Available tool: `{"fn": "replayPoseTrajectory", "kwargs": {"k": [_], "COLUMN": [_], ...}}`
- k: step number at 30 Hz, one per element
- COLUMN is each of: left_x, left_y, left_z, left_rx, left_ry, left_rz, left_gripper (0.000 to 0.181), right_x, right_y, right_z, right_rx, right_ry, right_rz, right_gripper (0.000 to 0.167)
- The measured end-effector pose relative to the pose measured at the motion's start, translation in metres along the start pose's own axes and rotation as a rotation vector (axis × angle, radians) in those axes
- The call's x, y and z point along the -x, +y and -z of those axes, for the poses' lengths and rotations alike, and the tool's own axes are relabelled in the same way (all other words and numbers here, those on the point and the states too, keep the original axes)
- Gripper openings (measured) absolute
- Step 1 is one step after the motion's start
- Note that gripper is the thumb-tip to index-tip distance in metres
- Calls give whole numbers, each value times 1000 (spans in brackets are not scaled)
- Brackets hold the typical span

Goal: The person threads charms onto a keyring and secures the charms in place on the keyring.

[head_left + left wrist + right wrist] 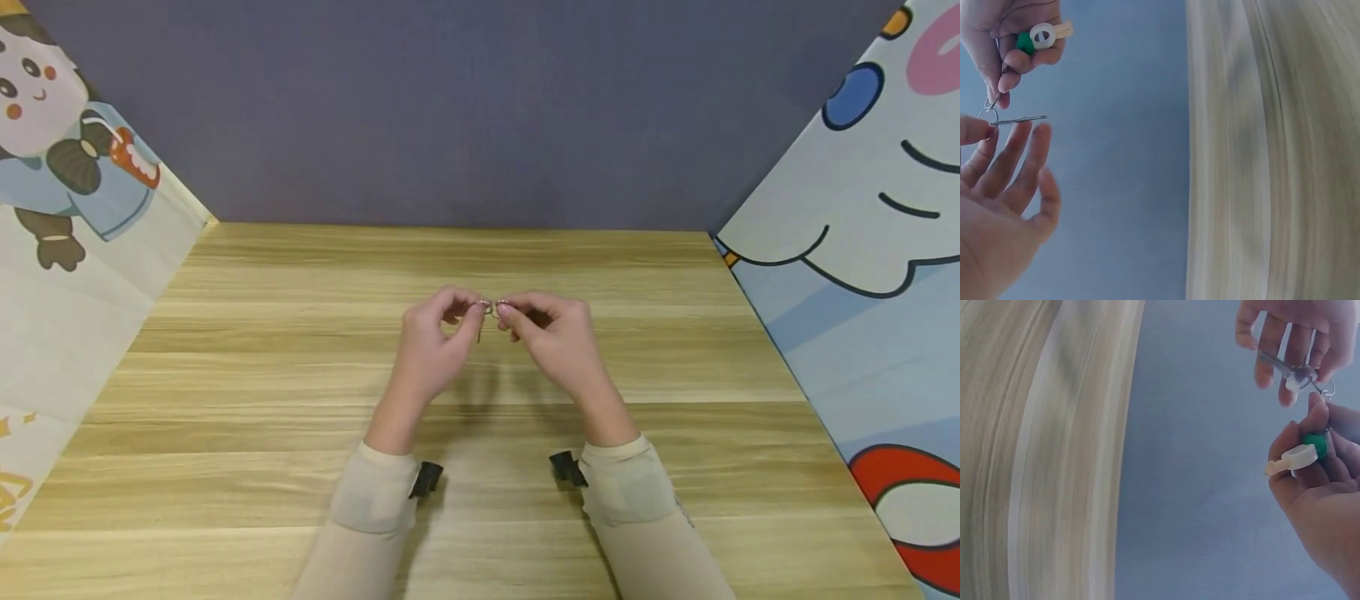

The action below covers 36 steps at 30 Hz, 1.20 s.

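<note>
Above the table, my left hand (438, 337) and right hand (558, 333) meet almost fingertip to fingertip. Between left thumb and forefinger I pinch a silver key (1277, 364) by its head end, its blade pointing away from the thumb; the other left fingers are spread. A thin metal ring (988, 114) links the key to the metal end of a keychain, which my right thumb and forefinger pinch. From the right hand hangs the keychain's charm (1297, 457), with a green bead, a white ring and a cream-coloured tip. Fingers hide part of the metal link.
Under both hands lies a wood-grain table (247, 400). A dark grey-blue panel (465, 108) stands along its far edge. Printed cartoon panels flank it at left (75, 275) and right (847, 333). Black wrist mounts (427, 480) sit at the sleeve cuffs.
</note>
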<state>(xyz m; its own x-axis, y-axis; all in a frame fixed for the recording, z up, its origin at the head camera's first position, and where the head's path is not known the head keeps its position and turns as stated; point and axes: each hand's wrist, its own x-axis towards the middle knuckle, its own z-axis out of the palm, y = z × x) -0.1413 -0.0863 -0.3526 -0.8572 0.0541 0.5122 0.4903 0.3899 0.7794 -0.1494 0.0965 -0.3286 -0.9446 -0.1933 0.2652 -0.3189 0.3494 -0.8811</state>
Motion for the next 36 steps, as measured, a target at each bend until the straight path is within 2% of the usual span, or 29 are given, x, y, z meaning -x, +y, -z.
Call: {"fn": "replayPoseTrajectory", "kwargs": {"k": [3, 5, 10, 13, 19, 24, 27, 31, 36], "left_x": [1, 2, 0, 1, 1, -2, -3, -6, -8], "left_y": [3, 5, 6, 5, 5, 4, 1, -4, -7], "left_z": [2, 2, 1, 3, 10, 15, 17, 18, 22], "left_rx": [142, 216, 366, 403, 371, 327, 291, 236, 109], "left_ry": [-94, -149, -210, -229, -286, -300, -287, -238, -230], "left_rz": [136, 199, 272, 307, 347, 351, 366, 372, 346], "left_gripper": [13, 13, 13, 11, 8, 19, 24, 29, 32], "right_x": [0, -1, -2, -3, -7, -8, -8, -8, -7], "right_y": [-1, -2, -3, -3, -3, -3, -3, -2, 1], "right_z": [0, 0, 0, 1, 4, 8, 10, 14, 21], "right_rx": [0, 2, 19, 29, 60, 83, 77, 95, 129], "right_ry": [-10, -20, -45, -59, -56, -71, -98, -141, -190], "right_rz": [1, 0, -15, -19, -20, -20, -26, -25, -28], "right_gripper": [13, 14, 16, 18, 18, 19, 19, 20, 28]}}
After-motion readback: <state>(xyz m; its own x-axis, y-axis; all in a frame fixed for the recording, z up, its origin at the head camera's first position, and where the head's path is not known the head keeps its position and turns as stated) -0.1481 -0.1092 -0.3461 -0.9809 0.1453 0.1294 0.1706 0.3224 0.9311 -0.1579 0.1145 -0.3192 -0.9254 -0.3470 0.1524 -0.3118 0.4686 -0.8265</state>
